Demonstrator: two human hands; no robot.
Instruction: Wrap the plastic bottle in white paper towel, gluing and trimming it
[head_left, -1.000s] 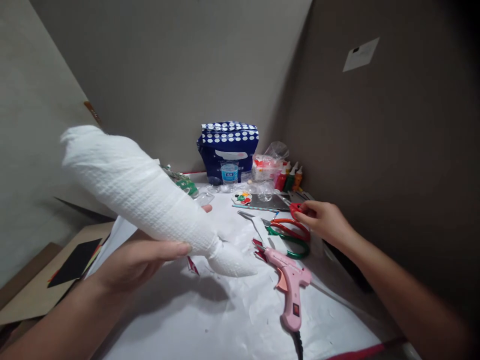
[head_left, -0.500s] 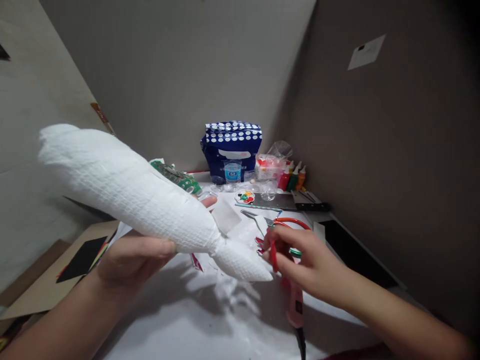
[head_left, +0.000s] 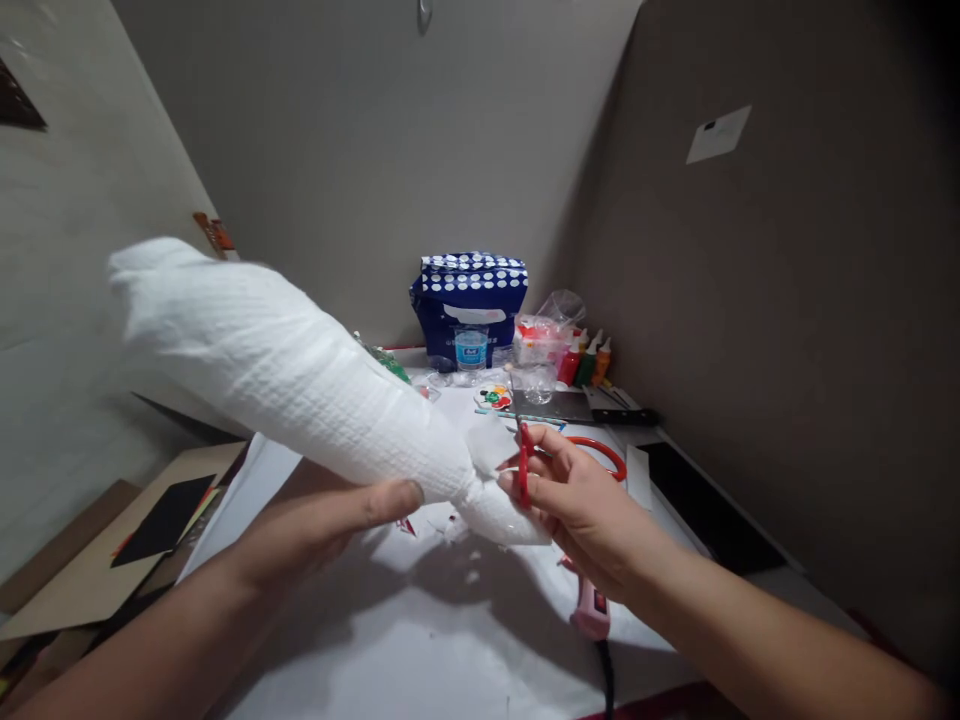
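My left hand [head_left: 322, 520] is closed around a long white bundle wrapped in paper towel [head_left: 285, 370], holding it up tilted with the narrow tied end low at the right. My right hand [head_left: 577, 495] grips small red-handled scissors [head_left: 523, 465], blades pointing up, right beside the bundle's narrow end [head_left: 502, 515]. Both hands hover over a white paper-covered table [head_left: 420, 640].
A pink glue gun [head_left: 592, 615] lies under my right wrist, its black cord running to the front edge. Larger red scissors [head_left: 600, 450], a paint palette [head_left: 491, 397], paint bottles [head_left: 589, 362], a plastic cup [head_left: 470, 350] and a blue dotted bag [head_left: 469, 295] stand behind. Cardboard [head_left: 112, 570] lies left.
My right hand picked up the small red scissors from the back right and brought them to the bundle's narrow end. The left hand shifted the bundle slightly.
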